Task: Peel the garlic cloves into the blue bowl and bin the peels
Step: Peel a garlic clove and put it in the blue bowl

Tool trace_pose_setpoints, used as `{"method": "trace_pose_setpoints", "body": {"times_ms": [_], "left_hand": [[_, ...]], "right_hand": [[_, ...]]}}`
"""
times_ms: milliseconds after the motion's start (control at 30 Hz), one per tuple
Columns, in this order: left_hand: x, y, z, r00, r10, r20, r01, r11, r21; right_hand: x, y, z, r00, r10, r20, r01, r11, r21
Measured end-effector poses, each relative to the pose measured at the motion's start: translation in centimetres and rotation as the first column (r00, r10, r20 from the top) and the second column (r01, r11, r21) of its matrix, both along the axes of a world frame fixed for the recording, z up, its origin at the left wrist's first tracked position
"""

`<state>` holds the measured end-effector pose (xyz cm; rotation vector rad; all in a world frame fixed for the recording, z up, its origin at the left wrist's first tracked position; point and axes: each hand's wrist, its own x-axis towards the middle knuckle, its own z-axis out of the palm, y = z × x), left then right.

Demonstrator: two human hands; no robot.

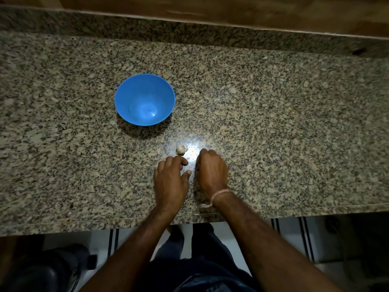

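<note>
A blue bowl (pixel 144 99) stands on the speckled granite counter (pixel 273 123) with nothing in it. A small white garlic piece (pixel 180 149) lies in front of the bowl, to its right. My left hand (pixel 171 182) rests on the counter just below the garlic, fingers loosely spread, and its fingertips stop short of the garlic. My right hand (pixel 211 170) sits to the right of the garlic with its fingers curled under. What those fingers hold, if anything, is hidden.
The counter's front edge (pixel 84 224) runs below my wrists. A raised granite ledge and a wooden surface (pixel 231 9) lie at the back. A dark round object (pixel 48 268) stands on the floor at the lower left.
</note>
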<state>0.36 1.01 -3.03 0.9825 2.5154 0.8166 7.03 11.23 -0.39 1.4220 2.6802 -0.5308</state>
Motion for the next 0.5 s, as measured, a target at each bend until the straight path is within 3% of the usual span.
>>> {"method": "trace_pose_setpoints", "body": {"times_ms": [67, 133, 200, 233, 300, 400, 500], "left_hand": [[0.0, 0.2, 0.2, 0.997, 0.028, 0.075, -0.031, 0.999, 0.036], [0.0, 0.8, 0.7, 0.943, 0.06, 0.327, -0.113, 0.983, 0.146], [0.0, 1.3, 1.6, 0.803, 0.071, 0.591, -0.233, 0.951, 0.201], [0.1, 1.4, 1.9, 0.754, 0.065, 0.654, -0.27, 0.938, 0.218], [0.2, 1.4, 2.3, 0.707, 0.05, 0.706, -0.315, 0.916, 0.25], [0.4, 1.4, 2.6, 0.685, 0.056, 0.726, -0.342, 0.905, 0.252], [0.8, 1.6, 3.4, 0.655, 0.084, 0.751, -0.379, 0.896, 0.231]], "right_hand": [[0.2, 1.0, 0.1, 0.997, -0.042, -0.058, 0.035, 0.992, -0.123], [1.1, 2.0, 0.5, 0.943, -0.246, -0.225, 0.123, 0.885, -0.45], [2.2, 1.9, 1.5, 0.779, -0.569, -0.264, 0.11, 0.539, -0.835], [2.7, 1.7, 2.0, 0.69, -0.693, -0.209, 0.053, 0.336, -0.94], [3.2, 1.2, 2.2, 0.582, -0.807, -0.104, -0.029, 0.107, -0.994], [3.7, 0.4, 2.4, 0.484, -0.871, -0.082, -0.084, 0.047, -0.995], [4.2, -0.4, 2.8, 0.485, -0.84, -0.243, -0.094, 0.226, -0.97]]}}
